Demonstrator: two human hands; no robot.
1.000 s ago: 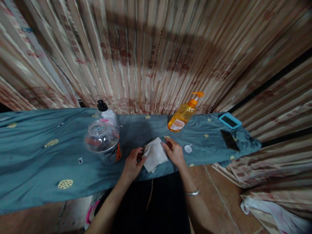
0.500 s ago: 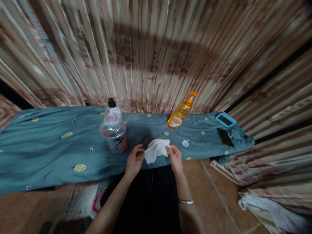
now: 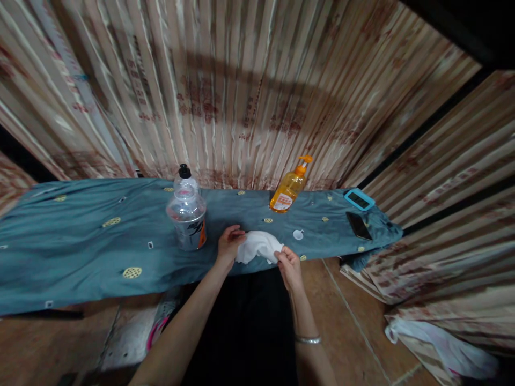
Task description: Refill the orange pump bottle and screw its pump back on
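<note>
A white cloth (image 3: 257, 245) is held up between both my hands just above the front edge of a table draped in a blue-green cover (image 3: 80, 252). My left hand (image 3: 230, 242) grips the cloth's left end. My right hand (image 3: 288, 262) pinches its right end, a little lower and nearer to me. A clear plastic jar (image 3: 187, 219) with an orange label stands to the left of my left hand.
A bottle with a black cap (image 3: 185, 179) stands behind the jar. An orange pump bottle (image 3: 288, 191) is at the back of the table. A small white lid (image 3: 298, 235), a dark phone (image 3: 359, 225) and a turquoise device (image 3: 359, 199) lie to the right. Striped curtains hang behind.
The cloth went from lying flat on the table to being lifted and bunched between my hands. My right hand moved down toward me. The view pulled back.
</note>
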